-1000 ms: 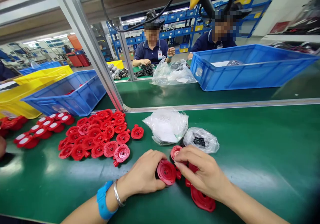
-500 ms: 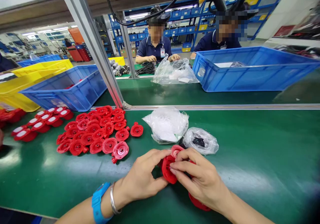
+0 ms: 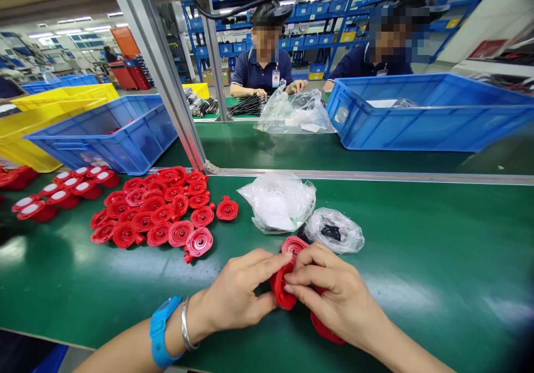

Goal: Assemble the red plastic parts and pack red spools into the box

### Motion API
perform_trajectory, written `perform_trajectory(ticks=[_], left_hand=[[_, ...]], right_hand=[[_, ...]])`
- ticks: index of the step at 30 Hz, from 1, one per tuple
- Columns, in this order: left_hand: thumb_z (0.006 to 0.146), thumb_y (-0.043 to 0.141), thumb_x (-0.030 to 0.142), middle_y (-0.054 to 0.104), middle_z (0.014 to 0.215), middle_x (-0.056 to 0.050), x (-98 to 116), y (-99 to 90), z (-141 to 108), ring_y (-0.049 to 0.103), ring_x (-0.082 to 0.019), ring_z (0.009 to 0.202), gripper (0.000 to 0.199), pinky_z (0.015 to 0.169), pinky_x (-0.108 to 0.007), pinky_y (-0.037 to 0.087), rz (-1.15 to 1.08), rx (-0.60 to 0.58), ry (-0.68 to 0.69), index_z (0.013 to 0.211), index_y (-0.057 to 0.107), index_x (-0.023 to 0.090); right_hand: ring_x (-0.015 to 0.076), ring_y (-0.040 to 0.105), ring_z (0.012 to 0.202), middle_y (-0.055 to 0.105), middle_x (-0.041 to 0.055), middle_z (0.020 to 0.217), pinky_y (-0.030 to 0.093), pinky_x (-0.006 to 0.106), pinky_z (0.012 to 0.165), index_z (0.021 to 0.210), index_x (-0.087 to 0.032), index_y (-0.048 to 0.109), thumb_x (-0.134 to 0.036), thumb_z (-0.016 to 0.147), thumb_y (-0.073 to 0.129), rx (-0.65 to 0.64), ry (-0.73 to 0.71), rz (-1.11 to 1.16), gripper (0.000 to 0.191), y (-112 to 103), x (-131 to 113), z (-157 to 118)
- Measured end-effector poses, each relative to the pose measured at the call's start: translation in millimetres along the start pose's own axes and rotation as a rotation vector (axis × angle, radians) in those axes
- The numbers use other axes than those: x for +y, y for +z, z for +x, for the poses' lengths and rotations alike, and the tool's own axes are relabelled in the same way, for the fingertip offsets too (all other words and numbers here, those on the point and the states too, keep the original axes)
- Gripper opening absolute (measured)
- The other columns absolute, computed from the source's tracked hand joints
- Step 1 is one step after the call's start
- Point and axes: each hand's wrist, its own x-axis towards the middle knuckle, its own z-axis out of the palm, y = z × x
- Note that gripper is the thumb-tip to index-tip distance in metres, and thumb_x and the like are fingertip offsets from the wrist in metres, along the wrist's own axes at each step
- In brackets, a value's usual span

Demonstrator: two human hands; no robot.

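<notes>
My left hand (image 3: 240, 287) grips a round red plastic housing (image 3: 281, 289) between thumb and fingers, tilted up on edge. The fingertips of my right hand (image 3: 334, 289) are pinched together at the middle of that housing; whatever they hold there is hidden. Just behind lies another red housing (image 3: 294, 245), its ringed face up. More red plastic (image 3: 325, 328) shows beneath my right hand, mostly covered by it. A clear bag of small white pieces (image 3: 277, 200) and a smaller bag with black pieces (image 3: 334, 231) lie beyond my hands.
Many red housings (image 3: 154, 206) spread over the green table (image 3: 417, 284) to the left, some with white discs (image 3: 62, 195). Blue bins (image 3: 108, 139) (image 3: 417, 123) and a yellow bin (image 3: 50, 123) stand behind. A metal post (image 3: 161, 73) rises from the table's rail. Two people sit opposite.
The view has shifted slightly. Both hands stay at the same housing, which has turned a little more edge-on; the right fingertips remain pressed at its middle.
</notes>
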Motion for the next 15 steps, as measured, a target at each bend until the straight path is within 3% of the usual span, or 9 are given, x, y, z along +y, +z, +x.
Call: perform_trajectory(ticks=[5, 8, 11, 15], left_hand=[[0.078, 0.074, 0.018, 0.067, 0.105, -0.005, 5, 0.1, 1, 0.064, -0.015, 0.091, 0.069, 0.083, -0.027, 0.055, -0.051, 0.023, -0.122, 0.141, 0.047, 0.029], [0.069, 0.083, 0.027, 0.066, 0.096, -0.001, 10, -2.1, 6, 0.064, -0.013, 0.082, 0.069, 0.077, -0.025, 0.056, -0.184, 0.029, -0.317, 0.133, 0.056, 0.03], [0.065, 0.087, 0.029, 0.063, 0.093, 0.0, 14, -3.9, 10, 0.064, -0.014, 0.082, 0.069, 0.077, -0.025, 0.056, -0.361, 0.046, -0.484, 0.128, 0.061, 0.031], [0.062, 0.088, 0.027, 0.062, 0.095, 0.0, 15, -3.5, 11, 0.066, -0.015, 0.086, 0.068, 0.079, -0.027, 0.055, -0.485, 0.071, -0.548, 0.124, 0.064, 0.029]], right_hand=[[0.0128, 0.057, 0.068, 0.06, 0.0025, 0.073, 0.051, 0.025, 0.06, 0.075, -0.02, 0.072, -0.014, 0.083, 0.064, 0.03, 0.058, 0.045, 0.013, -1, -4, 3], [0.0126, 0.061, 0.074, 0.064, 0.0028, 0.082, 0.054, 0.025, 0.065, 0.089, -0.022, 0.074, -0.016, 0.084, 0.066, -0.005, 0.114, 0.08, 0.011, -12, -6, 6], [0.0136, 0.062, 0.084, 0.065, 0.0054, 0.093, 0.054, 0.027, 0.072, 0.106, -0.021, 0.07, -0.014, 0.085, 0.062, 0.047, 0.031, 0.031, 0.023, -22, -8, 7], [0.0147, 0.057, 0.08, 0.062, 0.0072, 0.089, 0.051, 0.03, 0.07, 0.108, -0.017, 0.068, -0.007, 0.084, 0.056, 0.073, -0.111, -0.049, 0.028, -22, -9, 5]])
